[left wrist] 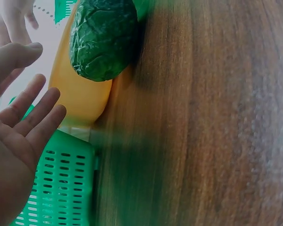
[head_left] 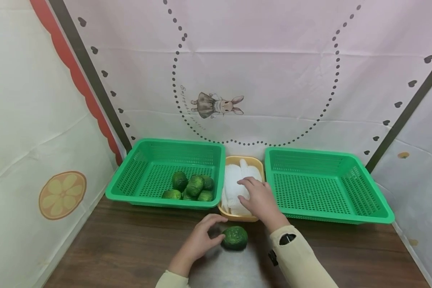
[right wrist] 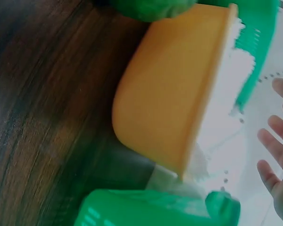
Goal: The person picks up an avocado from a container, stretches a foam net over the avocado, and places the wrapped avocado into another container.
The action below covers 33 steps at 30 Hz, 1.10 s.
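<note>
A dark green, wrinkled avocado (head_left: 235, 238) lies on the table in front of an orange-yellow tub (head_left: 239, 218). My left hand (head_left: 202, 237) is just left of this avocado (left wrist: 104, 40), its fingers spread and apart from it in the left wrist view. Over the tub (right wrist: 174, 89) hovers my right hand (head_left: 261, 198), fingers loosely bent above the white mesh-like foam sleeves (head_left: 233, 180). Nothing shows between the right fingers (right wrist: 276, 146) in the right wrist view. Several more avocados (head_left: 195, 185) are heaped in the left green basket (head_left: 165, 203).
Another green basket (head_left: 338, 218) stands to the right of the tub, with a bare slatted bottom. Printed cloth (head_left: 273, 80) hangs behind and at both sides. The brown wooden table (head_left: 122, 244) extends in front of the baskets.
</note>
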### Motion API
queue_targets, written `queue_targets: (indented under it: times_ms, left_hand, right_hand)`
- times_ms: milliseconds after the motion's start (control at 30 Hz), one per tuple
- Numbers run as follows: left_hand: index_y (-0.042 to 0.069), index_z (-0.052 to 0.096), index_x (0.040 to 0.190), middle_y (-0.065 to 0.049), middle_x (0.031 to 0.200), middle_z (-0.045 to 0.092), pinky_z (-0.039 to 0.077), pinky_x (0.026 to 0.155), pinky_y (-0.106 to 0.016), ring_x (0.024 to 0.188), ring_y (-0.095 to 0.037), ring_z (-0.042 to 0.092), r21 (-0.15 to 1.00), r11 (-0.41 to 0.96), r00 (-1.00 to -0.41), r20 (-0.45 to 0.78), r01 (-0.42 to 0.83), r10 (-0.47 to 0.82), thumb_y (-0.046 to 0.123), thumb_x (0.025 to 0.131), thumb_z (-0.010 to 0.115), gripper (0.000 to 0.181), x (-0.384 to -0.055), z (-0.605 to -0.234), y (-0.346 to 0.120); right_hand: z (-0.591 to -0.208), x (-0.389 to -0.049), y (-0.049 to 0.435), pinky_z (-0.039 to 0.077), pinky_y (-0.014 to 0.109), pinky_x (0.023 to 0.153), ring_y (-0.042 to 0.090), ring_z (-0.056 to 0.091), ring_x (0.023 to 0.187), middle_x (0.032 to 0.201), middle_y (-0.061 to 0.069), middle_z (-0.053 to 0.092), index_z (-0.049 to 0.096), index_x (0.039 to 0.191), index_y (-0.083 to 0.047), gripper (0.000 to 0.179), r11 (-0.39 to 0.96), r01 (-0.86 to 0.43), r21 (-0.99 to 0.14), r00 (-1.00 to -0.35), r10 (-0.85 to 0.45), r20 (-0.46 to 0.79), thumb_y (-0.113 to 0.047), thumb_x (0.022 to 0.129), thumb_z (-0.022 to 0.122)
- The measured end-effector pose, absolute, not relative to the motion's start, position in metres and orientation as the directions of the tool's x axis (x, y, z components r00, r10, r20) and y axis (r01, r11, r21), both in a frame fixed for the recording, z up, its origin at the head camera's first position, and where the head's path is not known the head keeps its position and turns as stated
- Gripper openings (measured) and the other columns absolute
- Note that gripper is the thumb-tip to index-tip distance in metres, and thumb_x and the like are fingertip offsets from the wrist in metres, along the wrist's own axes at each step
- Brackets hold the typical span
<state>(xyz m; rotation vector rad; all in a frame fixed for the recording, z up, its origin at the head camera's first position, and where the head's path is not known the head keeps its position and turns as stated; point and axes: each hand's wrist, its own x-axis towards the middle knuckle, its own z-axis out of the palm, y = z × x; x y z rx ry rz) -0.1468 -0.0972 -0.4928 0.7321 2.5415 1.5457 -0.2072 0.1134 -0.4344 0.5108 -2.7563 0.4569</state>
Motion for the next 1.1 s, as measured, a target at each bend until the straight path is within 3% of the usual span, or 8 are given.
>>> queue_targets:
  times_ms: [400,800,1100]
  left_hand:
    - [0.008,0.060,0.117,0.000,0.118,0.053,0.043,0.091,-0.046,0.110,-0.022,0.051,0.852,0.388,-0.888,0.173,0.352,0.426,0.007,0.082,0.069,0.036,-0.146,-0.495,-0.099]
    - [0.008,0.061,0.116,0.000,0.118,0.054,0.044,0.090,-0.042,0.109,-0.020,0.052,0.842,0.394,-0.889,0.196,0.369,0.414,0.007,0.082,0.070,0.035,-0.145,-0.496,-0.101]
    - [0.009,0.061,0.115,0.002,0.117,0.054,0.044,0.090,-0.040,0.108,-0.017,0.052,0.842,0.406,-0.895,0.182,0.356,0.407,0.008,0.083,0.069,0.033,-0.143,-0.498,-0.100]
  right_hand:
    - [-0.459,-0.223,0.092,0.035,0.045,0.095,0.021,0.052,0.114,0.127,0.004,0.054,0.060,0.119,-0.015,0.047,0.931,-0.304,-0.202,-0.927,-0.240,0.286,-0.031,0.078,0.075]
    - [-0.460,-0.225,0.090,0.037,0.042,0.094,0.019,0.053,0.112,0.123,0.001,0.057,0.063,0.116,-0.017,0.037,0.916,-0.323,-0.236,-0.916,-0.240,0.322,-0.029,0.082,0.071]
    - [-0.465,-0.223,0.088,0.037,0.043,0.095,0.017,0.056,0.108,0.116,0.000,0.062,0.066,0.111,-0.016,0.029,0.931,-0.315,-0.185,-0.905,-0.236,0.353,-0.022,0.083,0.070]
